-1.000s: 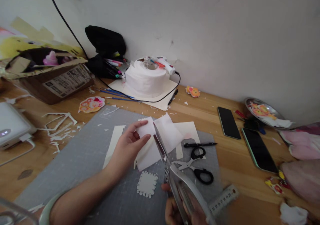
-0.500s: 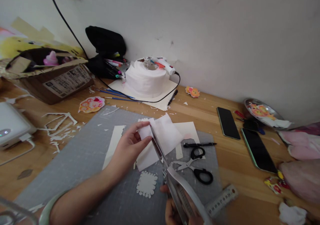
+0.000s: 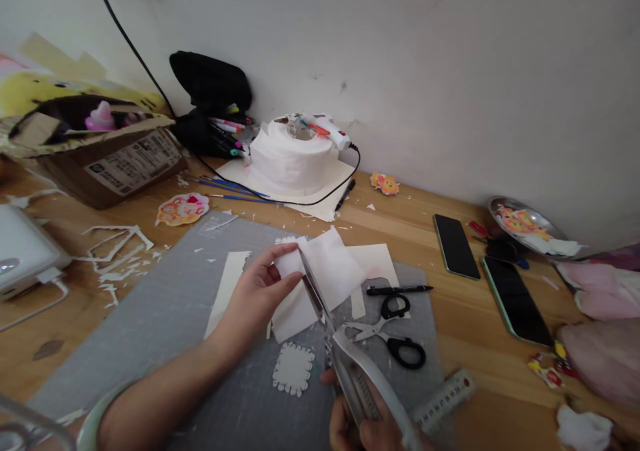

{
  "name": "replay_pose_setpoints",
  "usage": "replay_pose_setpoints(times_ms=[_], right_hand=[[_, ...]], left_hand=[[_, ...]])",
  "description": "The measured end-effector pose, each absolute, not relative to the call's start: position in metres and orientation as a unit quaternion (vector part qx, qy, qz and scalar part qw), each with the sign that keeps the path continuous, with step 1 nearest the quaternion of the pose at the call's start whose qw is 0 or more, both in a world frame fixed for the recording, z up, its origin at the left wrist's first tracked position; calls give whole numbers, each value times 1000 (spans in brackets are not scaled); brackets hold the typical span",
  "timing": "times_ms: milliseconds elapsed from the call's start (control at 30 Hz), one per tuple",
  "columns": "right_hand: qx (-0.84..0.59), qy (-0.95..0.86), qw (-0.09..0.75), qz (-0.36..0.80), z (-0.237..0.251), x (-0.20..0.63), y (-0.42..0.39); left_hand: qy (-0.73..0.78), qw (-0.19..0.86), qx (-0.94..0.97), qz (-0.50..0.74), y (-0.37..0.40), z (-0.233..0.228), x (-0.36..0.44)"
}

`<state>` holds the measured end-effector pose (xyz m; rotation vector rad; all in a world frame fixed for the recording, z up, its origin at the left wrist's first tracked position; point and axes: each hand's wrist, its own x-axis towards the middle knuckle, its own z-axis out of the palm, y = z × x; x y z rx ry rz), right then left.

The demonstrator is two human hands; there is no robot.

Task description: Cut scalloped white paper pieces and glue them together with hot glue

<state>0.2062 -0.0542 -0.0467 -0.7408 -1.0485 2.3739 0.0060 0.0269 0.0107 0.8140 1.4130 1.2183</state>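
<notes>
Left hand pinches the white paper sheet by its left edge, lifted clear of the grey cutting mat so the blades can pass through. Right hand, low in frame, grips the grey-handled large scissors, blades nearly closed along the sheet's middle. Paper: thin, plain white, slightly curled, edges straight. Small black-handled scissors lie idle beside.
</notes>
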Motion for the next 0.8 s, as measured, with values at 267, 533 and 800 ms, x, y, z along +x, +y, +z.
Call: replay_pose_setpoints(times_ms=[267, 533, 800], right_hand=[[-291, -392, 215, 846, -27, 206, -51], [-220, -349, 259, 873, -51, 204, -57], [-192, -327, 226, 897, -64, 205, -57]], left_hand=[[579, 528, 340, 520, 27, 6, 3], [585, 537, 320, 517, 27, 11, 4], [578, 525, 322, 535, 26, 8, 3]])
